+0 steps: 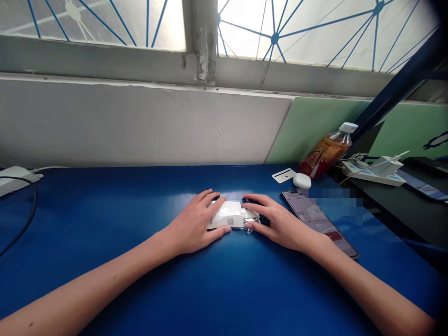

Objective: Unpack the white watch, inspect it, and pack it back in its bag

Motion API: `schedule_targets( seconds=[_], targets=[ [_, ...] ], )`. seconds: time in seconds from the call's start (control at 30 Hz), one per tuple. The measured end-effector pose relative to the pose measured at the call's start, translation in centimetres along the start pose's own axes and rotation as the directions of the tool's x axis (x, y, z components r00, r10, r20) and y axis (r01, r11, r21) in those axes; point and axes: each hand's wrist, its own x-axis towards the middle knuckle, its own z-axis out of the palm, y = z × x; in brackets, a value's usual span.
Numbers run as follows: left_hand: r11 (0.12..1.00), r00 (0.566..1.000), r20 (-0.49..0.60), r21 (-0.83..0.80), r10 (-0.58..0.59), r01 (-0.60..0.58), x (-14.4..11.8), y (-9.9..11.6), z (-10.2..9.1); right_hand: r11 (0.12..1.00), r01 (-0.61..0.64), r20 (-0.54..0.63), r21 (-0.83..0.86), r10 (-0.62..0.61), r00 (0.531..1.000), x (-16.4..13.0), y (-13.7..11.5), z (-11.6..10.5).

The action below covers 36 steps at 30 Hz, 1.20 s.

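At nine o'clock, at the far left edge of the glossy blue table point(105, 210), sits a white power adapter point(14, 179) with a dark cable point(26, 219) curving away from it. At the centre, the left hand point(196, 224) lies palm down with fingers spread, thumb and fingertips touching the left end of a small flat white packet with printed codes point(227, 215). The right hand point(276, 221), likewise loosely spread, touches the packet's right end (neither hand has closed round it; it lies flat on the table). At three o'clock of the right hand lies a dark smartphone with a lit screen point(318, 221). At one o'clock are a white card point(284, 175), a white rounded case point(301, 180) and a tilted amber plastic bottle with a white cap point(327, 151).
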Motion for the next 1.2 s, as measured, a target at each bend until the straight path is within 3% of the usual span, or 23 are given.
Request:
schedule_targets(
  seconds=[0.3, 0.73, 0.9, 1.03, 1.2],
  targets=[
    [1.0, 0.999, -0.04, 0.009, -0.029, 0.029, 0.0, 0.2, 0.1, 0.996, -0.068, 0.136, 0.049, 0.061, 0.989, -0.6, 0.6, -2.1],
    [0.998, 0.998, -0.031, 0.027, -0.062, 0.062, 0.1, 0.2, 0.0, 0.999, -0.031, -0.021, 0.028, 0.032, 0.999, -0.2, 0.2, -0.3],
    [0.997, 0.996, -0.028, -0.007, -0.081, 0.081, 0.1, 0.1, -0.1, 0.988, -0.121, -0.185, -0.098, 0.101, 0.977, -0.5, 2.1, -2.1],
    [0.997, 0.997, -0.022, -0.011, -0.072, 0.072, -0.1, -0.1, -0.1, 0.981, -0.186, -0.427, -0.05, 0.148, 0.892, -0.6, 2.8, -3.4],
    [0.994, 0.997, 0.02, -0.079, -0.075, 0.076, 0.0, -0.4, -0.2, 0.979, -0.204, -0.546, -0.033, 0.153, 0.823, -0.5, 1.9, -3.5]
  ],
)
